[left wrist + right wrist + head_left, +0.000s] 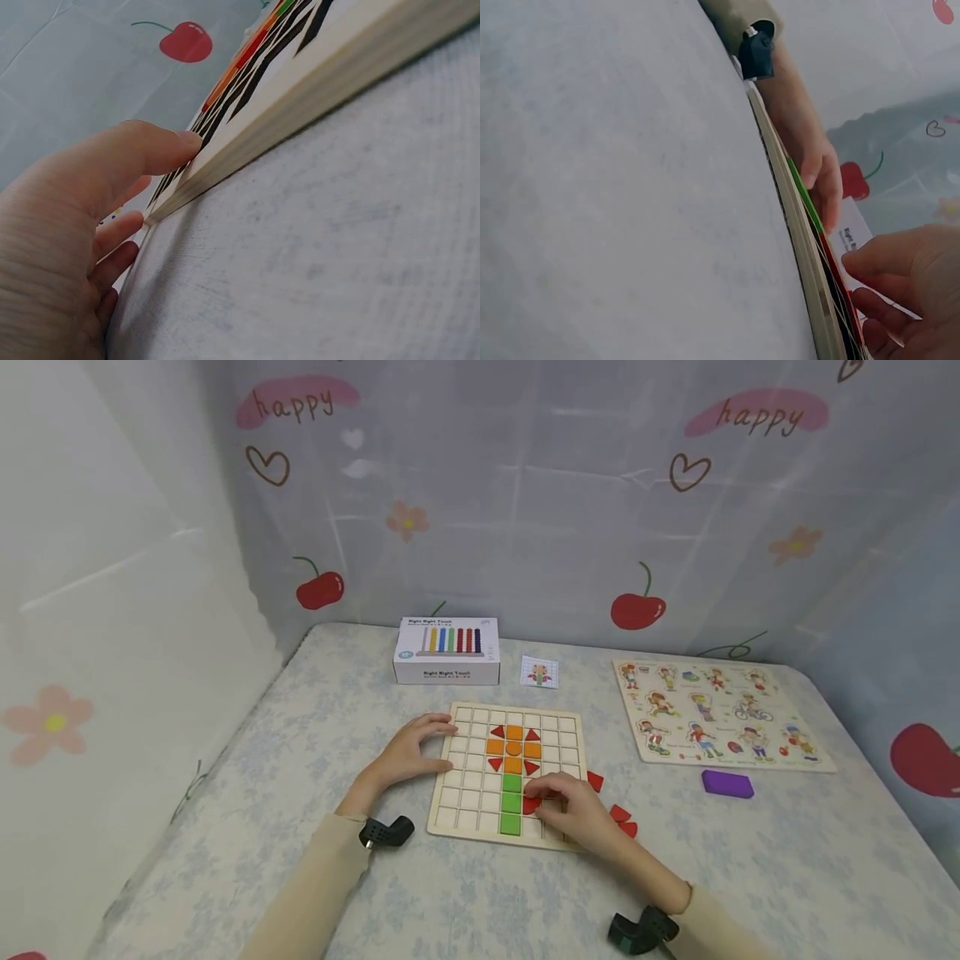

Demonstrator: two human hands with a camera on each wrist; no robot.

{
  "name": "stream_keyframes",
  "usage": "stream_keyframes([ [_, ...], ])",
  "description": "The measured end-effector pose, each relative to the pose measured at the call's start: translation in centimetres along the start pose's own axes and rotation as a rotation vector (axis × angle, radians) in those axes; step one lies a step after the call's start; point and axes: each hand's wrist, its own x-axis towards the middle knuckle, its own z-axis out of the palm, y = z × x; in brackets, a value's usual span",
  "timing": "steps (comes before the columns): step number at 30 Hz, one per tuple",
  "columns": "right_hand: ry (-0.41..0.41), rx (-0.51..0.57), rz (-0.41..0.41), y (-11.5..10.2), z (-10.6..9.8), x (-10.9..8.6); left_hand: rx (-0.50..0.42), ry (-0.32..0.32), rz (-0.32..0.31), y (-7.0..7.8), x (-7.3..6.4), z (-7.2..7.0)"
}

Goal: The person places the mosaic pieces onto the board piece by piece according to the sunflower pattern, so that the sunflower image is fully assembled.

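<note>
A square wooden grid board point(468, 831) lies on the table, with orange squares point(514, 732), an orange circle, small red triangles point(532, 767) and a column of green squares point(512, 803) in its cells. My left hand point(408, 750) rests at the board's left edge, thumb on the rim and fingers extended toward the far corner. My right hand point(577, 810) is over the lower right cells. Its thumb and index finger pinch a rounded red piece point(532, 805) beside the green column; the other fingers curl close over the board point(799, 244).
More red pieces point(621, 814) lie right of the board. Behind it stand a white box point(446, 672) and a small pattern card point(539, 672). At the right are a picture puzzle board point(716, 760) and a purple block point(727, 783). A printed curtain hangs behind the table.
</note>
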Motion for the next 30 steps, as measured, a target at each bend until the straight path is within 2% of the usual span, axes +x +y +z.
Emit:
stream_keyframes([
  [4,0.094,-0.035,0.067,0.4,-1.7,0.1,0.002,-0.005,-0.010,0.0,-0.1,0.1],
  [6,0.147,-0.094,0.119,0.8,-2.9,0.1,0.000,-0.005,-0.015,0.1,-0.1,0.1],
  [8,0.164,-0.156,0.171,1.5,-4.1,0.2,-0.004,-0.006,-0.021,0.1,-0.1,0.1],
  [10,0.147,-0.202,0.217,2.3,-5.2,0.2,-0.007,-0.008,-0.026,0.1,-0.2,0.1],
  [12,0.101,-0.206,0.244,3.0,-6.1,0.2,-0.005,-0.008,-0.030,0.1,-0.2,0.0],
  [17,0.016,-0.157,0.240,4.2,-7.0,0.2,-0.002,-0.010,-0.026,0.2,-0.1,-0.1],
  [26,-0.034,-0.137,0.217,4.8,-7.5,0.0,0.009,-0.004,-0.002,0.0,-0.1,-0.1],
  [30,-0.019,-0.155,0.215,5.0,-7.9,-0.1,0.015,-0.003,0.000,0.0,-0.1,-0.1],
])
